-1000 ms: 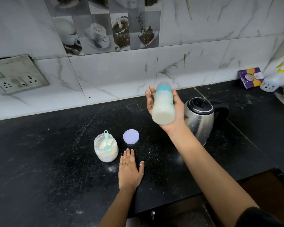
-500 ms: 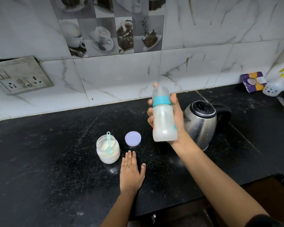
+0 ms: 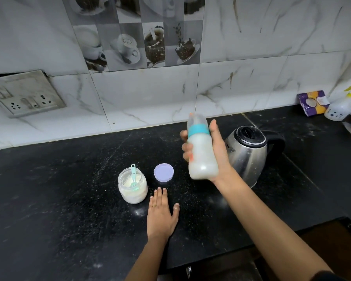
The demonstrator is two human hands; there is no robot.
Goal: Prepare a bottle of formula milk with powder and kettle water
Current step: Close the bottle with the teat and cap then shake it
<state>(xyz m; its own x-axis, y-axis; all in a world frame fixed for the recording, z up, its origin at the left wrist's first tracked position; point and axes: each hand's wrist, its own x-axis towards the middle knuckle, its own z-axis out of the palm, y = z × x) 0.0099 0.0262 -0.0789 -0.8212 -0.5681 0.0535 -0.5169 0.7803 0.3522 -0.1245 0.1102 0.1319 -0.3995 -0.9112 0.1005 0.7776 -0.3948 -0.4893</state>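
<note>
Indoors, black counter (image 3: 69, 199), marble tiles (image 3: 251, 88), right fingers (image 3: 185, 148) gripping bottle (image 3: 202, 155), left fingers (image 3: 160, 196) flat.

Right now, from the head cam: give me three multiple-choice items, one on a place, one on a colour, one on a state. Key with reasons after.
1. Where is the purple lid?
A) on the counter, beside the powder jar
B) screwed onto the jar
C) under the jar

2. What colour is the collar of the bottle?
A) red
B) teal
C) yellow

3. What is the left hand doing?
A) curled in a fist
B) resting flat on the counter, holding nothing
C) pinching the lid

Key:
1 A: the lid lies flat on the counter, apart from the jar, whose mouth is open.
2 B: a teal band rings the bottle's neck.
3 B: the fingers are straight, palm down, near the lid and jar but touching neither.
</note>
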